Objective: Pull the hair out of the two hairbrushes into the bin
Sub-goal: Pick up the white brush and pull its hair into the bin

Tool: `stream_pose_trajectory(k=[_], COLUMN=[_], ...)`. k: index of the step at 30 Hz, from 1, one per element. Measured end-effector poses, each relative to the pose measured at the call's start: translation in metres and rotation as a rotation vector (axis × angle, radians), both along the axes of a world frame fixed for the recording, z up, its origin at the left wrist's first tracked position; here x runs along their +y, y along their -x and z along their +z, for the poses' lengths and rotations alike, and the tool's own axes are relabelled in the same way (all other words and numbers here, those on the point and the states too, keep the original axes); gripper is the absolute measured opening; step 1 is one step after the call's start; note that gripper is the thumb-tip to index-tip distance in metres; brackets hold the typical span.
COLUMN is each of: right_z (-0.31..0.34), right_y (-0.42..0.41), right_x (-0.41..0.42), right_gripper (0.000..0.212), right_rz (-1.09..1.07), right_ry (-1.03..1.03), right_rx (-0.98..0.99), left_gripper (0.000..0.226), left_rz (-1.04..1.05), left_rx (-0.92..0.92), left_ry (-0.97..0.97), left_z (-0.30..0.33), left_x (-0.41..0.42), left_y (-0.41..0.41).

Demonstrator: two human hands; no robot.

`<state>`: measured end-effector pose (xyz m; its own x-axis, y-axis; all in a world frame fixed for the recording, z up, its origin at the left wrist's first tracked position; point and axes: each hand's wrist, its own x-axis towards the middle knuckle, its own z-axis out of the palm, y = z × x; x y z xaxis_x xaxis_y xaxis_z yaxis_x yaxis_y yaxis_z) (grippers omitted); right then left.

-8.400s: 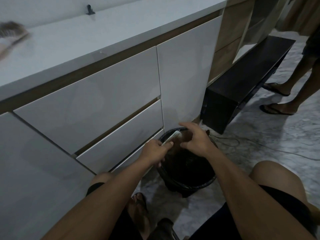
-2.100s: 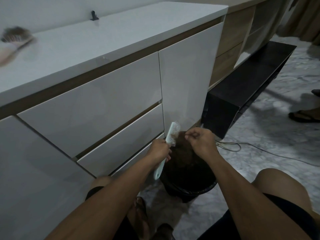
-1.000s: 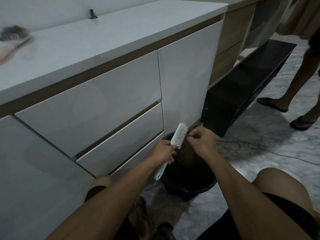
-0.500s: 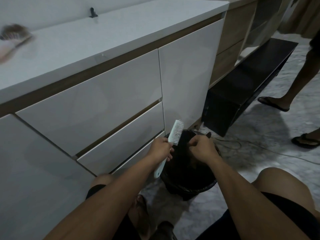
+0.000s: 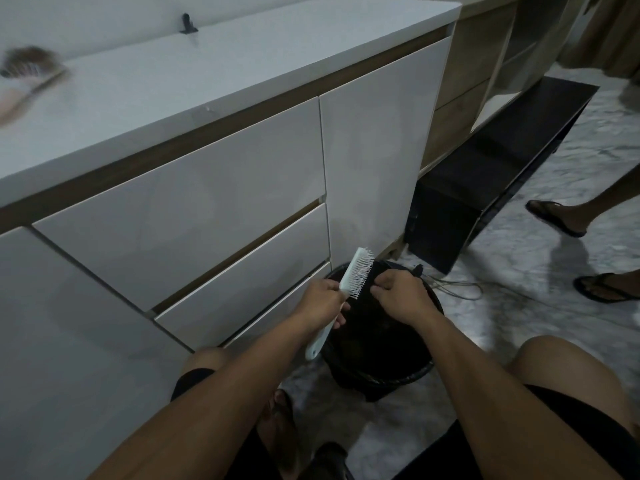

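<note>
The person crouched over a black bin point(image 5: 381, 379) that stood on the marble floor point(image 5: 540, 299) against the white drawers point(image 5: 194, 216). Its inside was too dark to make out much (a brownish mass low down could have been hair, but I could not tell). The left hand point(image 5: 320, 304) was clenched round the neck of a white hairbrush point(image 5: 353, 275), which was held tilted above the bin's rim, bristles facing right, handle slanting down past the wrist. The right hand point(image 5: 398, 294) hung just beside the bristles, over the bin's mouth, its fingertips point(image 5: 377, 288) pinched together; whether they held any strands I could not tell. The other hairbrush point(image 5: 29, 65), blurred and matted with hair, lay on the white worktop point(image 5: 207, 71) at the far left, well apart from the bin. 2 sandalled feet point(image 5: 557, 218) stood to the right.
</note>
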<state>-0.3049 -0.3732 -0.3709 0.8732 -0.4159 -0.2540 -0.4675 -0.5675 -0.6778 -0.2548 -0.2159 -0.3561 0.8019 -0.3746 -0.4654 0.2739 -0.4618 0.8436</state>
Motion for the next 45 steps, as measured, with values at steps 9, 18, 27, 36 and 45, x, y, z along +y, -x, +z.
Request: stream_pose_trajectory(k=[9, 18, 27, 36, 45], right_z=[0.012, 0.009, 0.004, -0.007, 0.000], right_y=[0.001, -0.006, -0.008, -0.007, -0.010], right_x=[0.005, 0.003, -0.003, -0.017, -0.014], right_gripper=[0.026, 0.023, 0.029, 0.020, 0.020], right_rz=[-0.085, -0.295, -0.415, -0.421, -0.449], right_ry=[-0.385, -0.410, -0.354, -0.201, -0.353], right_rx=[-0.007, -0.125, -0.127, -0.255, -0.310], left_gripper=[0.021, 0.027, 0.020, 0.014, 0.014], left_rz=[-0.018, 0.033, -0.108, -0.162, -0.079], left_rx=[-0.042, -0.039, -0.047, 0.037, 0.156], left_ry=[0.076, 0.069, 0.032, 0.061, 0.131], left_z=[-0.005, -0.013, -0.014, -0.010, -0.002], left_x=[-0.001, 0.002, 0.005, 0.003, 0.004], left_y=[0.003, 0.002, 0.003, 0.005, 0.005])
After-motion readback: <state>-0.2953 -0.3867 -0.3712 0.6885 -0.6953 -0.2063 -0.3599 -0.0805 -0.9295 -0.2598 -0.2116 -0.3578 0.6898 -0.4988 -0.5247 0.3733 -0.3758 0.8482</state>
